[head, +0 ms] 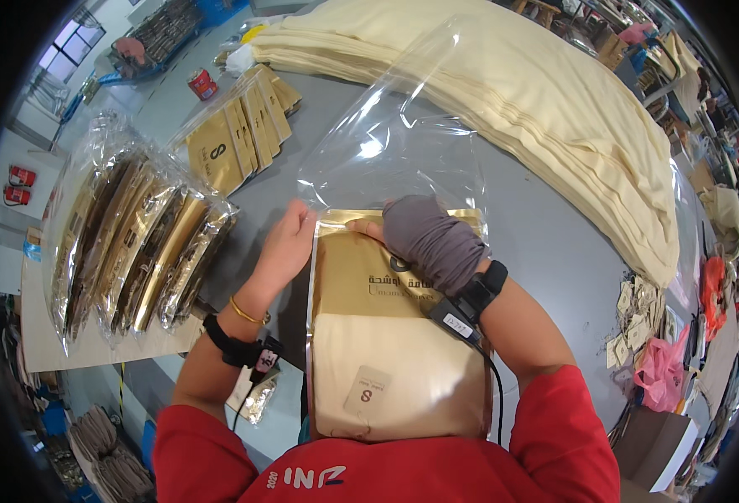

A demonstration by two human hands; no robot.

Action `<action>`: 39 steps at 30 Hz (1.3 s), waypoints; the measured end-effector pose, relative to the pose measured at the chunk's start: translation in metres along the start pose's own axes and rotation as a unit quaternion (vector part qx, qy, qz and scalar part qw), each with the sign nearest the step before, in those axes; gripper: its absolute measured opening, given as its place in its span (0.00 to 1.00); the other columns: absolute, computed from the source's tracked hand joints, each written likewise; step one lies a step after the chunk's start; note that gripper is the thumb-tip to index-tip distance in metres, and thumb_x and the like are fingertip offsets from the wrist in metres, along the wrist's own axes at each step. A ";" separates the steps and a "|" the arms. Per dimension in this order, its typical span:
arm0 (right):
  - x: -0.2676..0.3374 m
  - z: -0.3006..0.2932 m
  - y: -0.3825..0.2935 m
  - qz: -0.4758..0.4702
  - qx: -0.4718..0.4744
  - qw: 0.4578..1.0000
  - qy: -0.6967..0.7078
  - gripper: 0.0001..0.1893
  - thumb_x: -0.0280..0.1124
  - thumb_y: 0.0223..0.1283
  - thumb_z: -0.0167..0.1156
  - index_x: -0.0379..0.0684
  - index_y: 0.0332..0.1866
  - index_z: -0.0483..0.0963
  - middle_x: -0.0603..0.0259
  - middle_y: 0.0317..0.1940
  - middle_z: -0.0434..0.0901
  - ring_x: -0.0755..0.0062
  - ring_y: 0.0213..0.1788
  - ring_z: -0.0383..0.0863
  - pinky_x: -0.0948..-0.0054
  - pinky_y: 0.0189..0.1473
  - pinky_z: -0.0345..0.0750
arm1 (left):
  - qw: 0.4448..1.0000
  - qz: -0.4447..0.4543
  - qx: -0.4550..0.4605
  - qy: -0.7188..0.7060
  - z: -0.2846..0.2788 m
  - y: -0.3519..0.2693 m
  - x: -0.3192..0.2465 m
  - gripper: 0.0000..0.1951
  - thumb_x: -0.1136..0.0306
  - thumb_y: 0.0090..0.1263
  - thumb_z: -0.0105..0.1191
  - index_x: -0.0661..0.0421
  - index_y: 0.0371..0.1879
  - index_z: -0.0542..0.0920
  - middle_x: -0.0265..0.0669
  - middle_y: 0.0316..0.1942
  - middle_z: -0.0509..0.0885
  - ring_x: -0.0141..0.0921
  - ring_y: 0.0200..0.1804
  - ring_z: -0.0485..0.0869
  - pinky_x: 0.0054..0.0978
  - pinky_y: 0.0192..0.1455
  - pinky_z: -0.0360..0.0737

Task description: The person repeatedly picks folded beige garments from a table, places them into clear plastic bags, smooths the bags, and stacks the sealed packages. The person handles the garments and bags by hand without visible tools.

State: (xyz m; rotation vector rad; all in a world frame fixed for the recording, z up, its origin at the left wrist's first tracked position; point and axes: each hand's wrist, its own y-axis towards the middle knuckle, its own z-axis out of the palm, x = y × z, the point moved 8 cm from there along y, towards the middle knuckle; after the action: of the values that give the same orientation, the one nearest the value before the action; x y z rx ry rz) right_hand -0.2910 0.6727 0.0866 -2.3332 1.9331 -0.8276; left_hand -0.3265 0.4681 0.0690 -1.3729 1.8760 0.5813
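Note:
A gold packet (344,270) with a clear lower window lies before me, its near end against my red shirt. Cream folded fabric (401,352) and a small tag (367,391) show through the window. From the packet's top edge a large clear plastic bag (394,141) stretches away over the grey table. My left hand (287,242) pinches the bag's left edge beside the packet's top left corner. My right hand (429,236), in a grey fabric cover, grips the packet's top edge, its bare thumb pointing left. The cover hides most of its fingers.
Bagged gold packets (143,245) stand at left, with flat gold packets (218,148) fanned out behind them. Stacked cream fabric (533,113) curves along the table's far side. Loose tags (636,314) and a pink plastic bag (661,364) lie at right. A red can (202,84) sits at back left.

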 end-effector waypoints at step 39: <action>-0.027 0.174 -0.355 -0.088 0.049 0.846 0.524 0.14 0.31 0.78 0.58 0.38 0.60 0.81 0.58 0.55 0.84 0.65 0.54 0.84 0.65 0.58 0.83 | 0.891 -0.266 0.342 -0.137 0.012 -0.321 0.014 0.07 0.73 0.81 0.55 0.63 0.49 0.84 0.38 0.39 0.90 0.27 0.41 0.87 0.26 0.45 0.83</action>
State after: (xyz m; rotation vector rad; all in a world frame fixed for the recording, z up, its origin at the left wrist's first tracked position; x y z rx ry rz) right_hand 0.0991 0.7273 0.0413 -2.1583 1.7531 -2.5469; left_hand -0.0227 0.3624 0.0699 -1.1601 1.2075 -0.1633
